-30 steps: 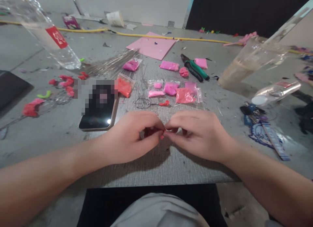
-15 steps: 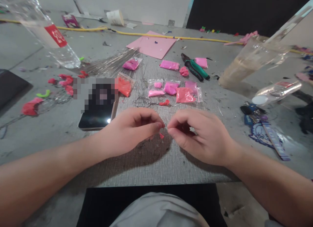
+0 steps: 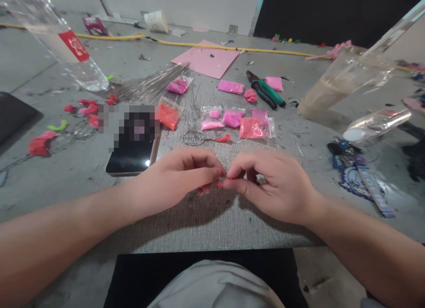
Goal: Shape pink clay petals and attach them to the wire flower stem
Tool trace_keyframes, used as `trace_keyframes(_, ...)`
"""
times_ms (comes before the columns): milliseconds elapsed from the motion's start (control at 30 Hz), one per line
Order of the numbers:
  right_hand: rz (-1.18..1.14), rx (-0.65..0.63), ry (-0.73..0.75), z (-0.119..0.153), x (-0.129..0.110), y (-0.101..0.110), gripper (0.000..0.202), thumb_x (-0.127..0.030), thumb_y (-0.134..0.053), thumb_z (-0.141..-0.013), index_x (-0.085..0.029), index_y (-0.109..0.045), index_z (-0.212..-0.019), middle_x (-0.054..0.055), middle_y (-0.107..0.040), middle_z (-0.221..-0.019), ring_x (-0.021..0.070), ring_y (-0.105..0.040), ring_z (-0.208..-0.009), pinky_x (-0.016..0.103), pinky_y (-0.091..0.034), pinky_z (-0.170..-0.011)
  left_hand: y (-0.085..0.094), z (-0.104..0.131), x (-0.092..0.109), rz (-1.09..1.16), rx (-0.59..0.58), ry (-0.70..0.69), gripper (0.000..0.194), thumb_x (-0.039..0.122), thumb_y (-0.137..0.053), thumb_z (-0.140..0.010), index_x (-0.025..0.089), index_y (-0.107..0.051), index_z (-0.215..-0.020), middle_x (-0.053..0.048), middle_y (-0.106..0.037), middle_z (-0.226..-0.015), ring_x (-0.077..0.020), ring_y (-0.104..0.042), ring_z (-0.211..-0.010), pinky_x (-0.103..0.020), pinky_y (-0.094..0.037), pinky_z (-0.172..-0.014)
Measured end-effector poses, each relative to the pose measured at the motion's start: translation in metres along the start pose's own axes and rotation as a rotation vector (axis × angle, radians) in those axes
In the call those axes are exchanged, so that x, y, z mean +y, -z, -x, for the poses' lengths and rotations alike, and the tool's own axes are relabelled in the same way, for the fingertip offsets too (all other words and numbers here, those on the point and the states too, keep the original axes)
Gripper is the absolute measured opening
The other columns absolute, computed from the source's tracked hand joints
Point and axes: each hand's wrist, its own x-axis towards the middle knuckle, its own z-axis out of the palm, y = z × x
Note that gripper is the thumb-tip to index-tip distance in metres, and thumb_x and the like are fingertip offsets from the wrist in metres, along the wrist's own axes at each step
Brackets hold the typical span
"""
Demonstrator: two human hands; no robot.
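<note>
- Left hand (image 3: 184, 173): fingertips pinched, contents hidden.
- Right hand (image 3: 274, 184): pinched, newly returned beside the left fingertips; two-handed fingerwork apparently resumed.
- Red scrap (image 3: 220, 184): at fingertips, holder unclear.

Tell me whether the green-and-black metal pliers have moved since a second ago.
No; the pliers lie unmoved, judged against the crumpled pink lump beside them.

I can't make out the tiny red scrap (image 3: 219, 184) at my fingertips (image 3: 217, 171). The tall bottle (image 3: 63, 44) is cropped.
</note>
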Motion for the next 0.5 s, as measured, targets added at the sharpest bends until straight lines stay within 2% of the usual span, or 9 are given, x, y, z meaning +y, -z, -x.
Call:
trace_keyframes(133,-0.070,0.043,0.063,-0.0004,0.0018,-0.0041,0.014,-0.024,-0.074,-0.095,-0.019,-0.065,-0.086,-0.002,-0.070,-0.078,0.0093,-0.060,-0.068,0.022,-0.048,-0.064,-0.0006,0.0013,-0.0041,0.029,-0.061,0.007,0.015,0.023,-0.065,-0.094,0.019,-0.071,-0.081,0.003,-0.062,-0.070,-0.0101,-0.054,-0.065,-0.022,-0.042,-0.060)
trace_keyframes(267,-0.113,0.095,0.159,0.0005,0.0040,-0.0072,0.002,-0.018,-0.073,-0.095,-0.018,-0.072,-0.096,0.002,-0.067,-0.089,0.0110,-0.063,-0.080,0.024,-0.053,-0.071,-0.0013,0.0045,-0.0062,0.023,-0.086,0.027,0.016,0.025,-0.064,-0.096,0.020,-0.070,-0.082,0.004,-0.060,-0.069,-0.0096,-0.054,-0.065,-0.021,-0.040,-0.059)
trace_keyframes(500,-0.046,0.086,0.170,0.0016,0.0030,-0.0041,0.017,-0.012,-0.070,-0.095,-0.017,-0.076,-0.110,0.006,-0.068,-0.099,0.0122,-0.066,-0.086,0.027,-0.057,-0.077,-0.0012,0.0057,-0.0051,0.087,-0.062,-0.008,0.018,0.023,-0.063,-0.097,0.018,-0.070,-0.081,0.003,-0.060,-0.068,-0.0082,-0.053,-0.063,-0.020,-0.040,-0.059)
